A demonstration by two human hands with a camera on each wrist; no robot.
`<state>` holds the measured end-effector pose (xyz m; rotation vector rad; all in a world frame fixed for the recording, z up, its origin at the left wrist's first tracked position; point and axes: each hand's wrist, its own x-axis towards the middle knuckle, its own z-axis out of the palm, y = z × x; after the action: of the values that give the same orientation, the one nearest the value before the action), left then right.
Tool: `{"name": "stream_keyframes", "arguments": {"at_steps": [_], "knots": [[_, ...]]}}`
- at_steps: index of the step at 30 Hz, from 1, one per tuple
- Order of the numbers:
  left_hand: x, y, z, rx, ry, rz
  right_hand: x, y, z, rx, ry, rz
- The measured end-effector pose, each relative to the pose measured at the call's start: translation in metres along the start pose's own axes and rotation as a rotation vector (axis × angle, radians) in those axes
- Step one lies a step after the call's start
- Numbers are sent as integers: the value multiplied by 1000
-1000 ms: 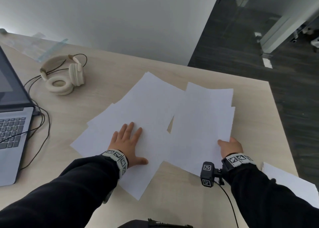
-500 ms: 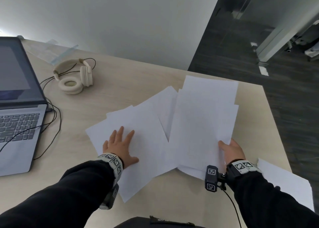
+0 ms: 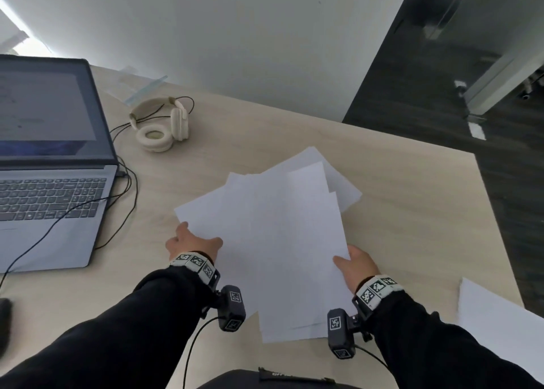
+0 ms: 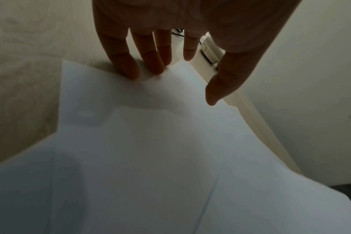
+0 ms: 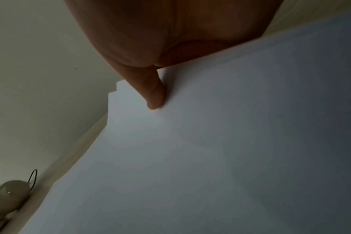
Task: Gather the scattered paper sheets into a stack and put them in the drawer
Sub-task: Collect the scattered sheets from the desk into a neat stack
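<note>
Several white paper sheets (image 3: 279,241) lie overlapped in a loose, fanned pile on the light wooden desk (image 3: 412,206). My left hand (image 3: 191,242) is at the pile's left edge. In the left wrist view its straight fingers (image 4: 150,63) touch a sheet's far edge and the thumb hovers over the paper (image 4: 170,158). My right hand (image 3: 357,266) holds the pile's right edge. Its thumb (image 5: 153,95) presses on top of the sheets (image 5: 210,158), and its fingers are hidden beneath. No drawer is in view.
One more white sheet (image 3: 500,332) lies at the desk's near right corner. An open laptop (image 3: 50,182) with black cables (image 3: 129,200) sits left, cream headphones (image 3: 160,126) behind it. The desk's right edge drops to a dark floor (image 3: 500,167).
The right hand has slid its sheets leftward over the left group, so two spreads are now one pile. The left hand moved from flat on the paper to its left edge.
</note>
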<state>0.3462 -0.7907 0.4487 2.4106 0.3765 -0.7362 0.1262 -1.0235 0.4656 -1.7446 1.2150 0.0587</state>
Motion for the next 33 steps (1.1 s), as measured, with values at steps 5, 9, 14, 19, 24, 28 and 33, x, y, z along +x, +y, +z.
{"name": "stream_keyframes", "arguments": {"at_steps": [5, 9, 14, 19, 24, 28, 33], "knots": [[-6, 0, 6, 206, -46, 96, -9, -5, 14, -14, -52, -46], [-12, -2, 11, 266, -81, 220, -8, -9, 24, 7, -23, -19], [-22, -3, 16, 327, -141, 366, -5, -16, 29, 2, 13, 28], [-30, -13, 18, 457, -207, 484, -4, -22, 34, 18, -15, 73], [-33, -19, 17, 522, -207, 548, 4, -13, 42, 285, -4, 152], [-31, -21, 17, 521, -227, 595, 10, -10, 38, 297, -43, 144], [-23, -18, 19, 556, -264, 665, 16, -12, 25, 349, -50, 101]]}}
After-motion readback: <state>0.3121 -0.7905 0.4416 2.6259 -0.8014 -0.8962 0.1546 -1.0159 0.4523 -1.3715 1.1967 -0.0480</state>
